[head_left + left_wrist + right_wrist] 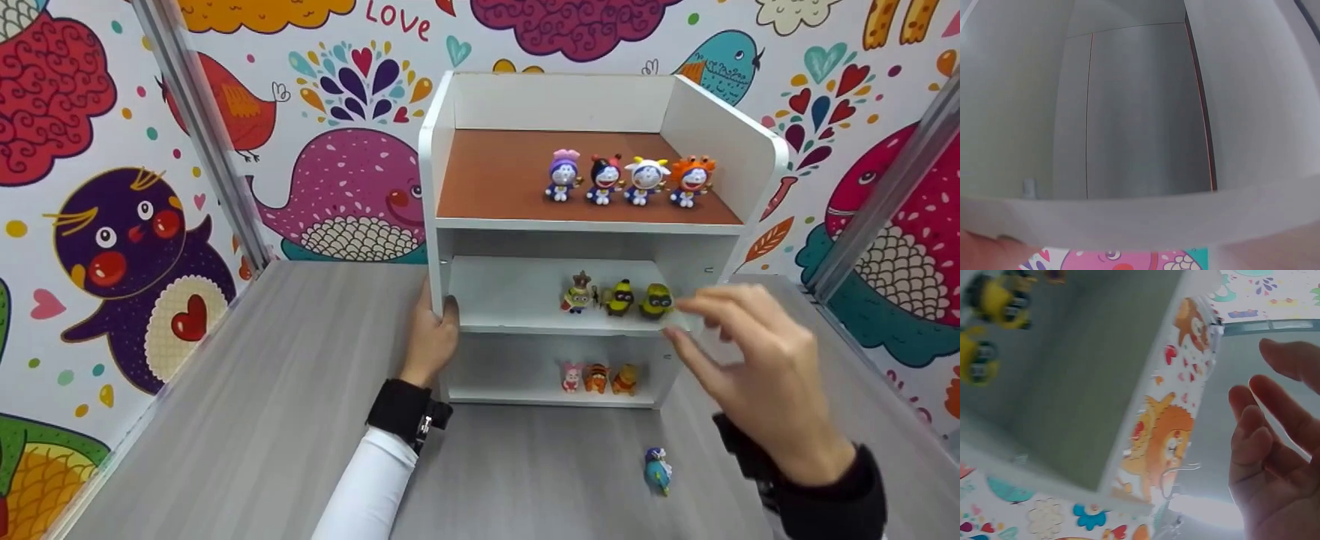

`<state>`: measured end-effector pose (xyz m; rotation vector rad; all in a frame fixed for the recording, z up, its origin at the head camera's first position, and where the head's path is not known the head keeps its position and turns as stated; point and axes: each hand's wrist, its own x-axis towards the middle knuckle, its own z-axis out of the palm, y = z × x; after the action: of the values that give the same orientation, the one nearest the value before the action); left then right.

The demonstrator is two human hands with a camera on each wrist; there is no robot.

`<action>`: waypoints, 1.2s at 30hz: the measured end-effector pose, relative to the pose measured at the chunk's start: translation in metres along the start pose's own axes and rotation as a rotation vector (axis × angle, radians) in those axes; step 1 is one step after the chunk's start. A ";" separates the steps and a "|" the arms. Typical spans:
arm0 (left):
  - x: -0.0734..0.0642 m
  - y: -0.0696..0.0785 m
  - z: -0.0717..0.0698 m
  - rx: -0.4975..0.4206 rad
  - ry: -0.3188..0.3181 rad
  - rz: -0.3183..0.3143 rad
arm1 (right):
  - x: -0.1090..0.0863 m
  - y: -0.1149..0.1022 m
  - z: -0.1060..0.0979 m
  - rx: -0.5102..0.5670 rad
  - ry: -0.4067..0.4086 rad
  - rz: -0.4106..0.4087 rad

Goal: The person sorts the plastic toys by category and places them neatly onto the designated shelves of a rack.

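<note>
My left hand (431, 341) holds the left side panel (436, 247) of a small white shelf unit, thumb along its front edge. Close to the unit's right side, my right hand (757, 367) is raised with thumb and fingers apart and nothing between them. Nearest to it on the middle shelf (510, 300) stand two yellow-green goggled figurines (656, 301) and a crowned figurine (578, 292). In the right wrist view, the yellow figurines (1008, 306) show inside the compartment, away from the fingers (1280, 405).
Several costumed blue-and-white cat figurines (604, 180) line the brown top shelf (495, 180). The bottom shelf (502, 390) carries a pink figurine (571, 377), a striped orange one (597, 379) and a yellow-orange one (625, 379). A blue-green figurine (658, 471) lies on the grey table (540, 480).
</note>
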<state>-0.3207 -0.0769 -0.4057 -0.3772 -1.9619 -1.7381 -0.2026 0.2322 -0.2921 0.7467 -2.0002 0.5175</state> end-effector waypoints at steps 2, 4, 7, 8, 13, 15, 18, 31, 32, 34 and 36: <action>0.001 0.001 -0.001 0.001 0.004 0.013 | -0.016 0.007 0.005 -0.020 -0.069 -0.049; 0.003 0.002 -0.002 0.003 0.006 0.018 | -0.029 0.016 0.012 -0.023 -0.162 -0.119; 0.005 0.003 -0.004 0.009 0.011 0.027 | -0.043 0.028 0.024 -0.012 -0.311 -0.232; 0.005 0.003 -0.004 0.009 0.013 0.026 | -0.046 0.032 0.028 -0.001 -0.349 -0.265; 0.006 0.002 -0.004 0.012 0.022 0.021 | -0.057 0.048 0.040 0.047 -0.492 -0.309; 0.006 0.001 -0.003 0.009 0.020 0.016 | -0.062 0.053 0.043 0.046 -0.531 -0.316; 0.006 0.002 -0.002 0.010 0.019 0.003 | -0.069 0.060 0.047 0.008 -0.588 -0.344; 0.001 0.001 0.003 0.020 0.032 0.005 | -0.096 0.077 0.054 -0.004 -1.056 -0.074; 0.001 0.001 0.002 0.024 0.035 0.004 | -0.098 0.077 0.055 0.008 -1.075 -0.057; 0.000 0.000 0.002 0.029 0.034 -0.001 | -0.100 0.076 0.059 0.032 -1.117 -0.024; -0.001 -0.001 0.001 0.031 0.032 -0.001 | -0.103 0.076 0.063 0.065 -1.146 -0.002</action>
<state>-0.3206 -0.0757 -0.4074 -0.3356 -1.9650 -1.7018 -0.2515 0.2792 -0.4174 1.2557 -3.0217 0.1208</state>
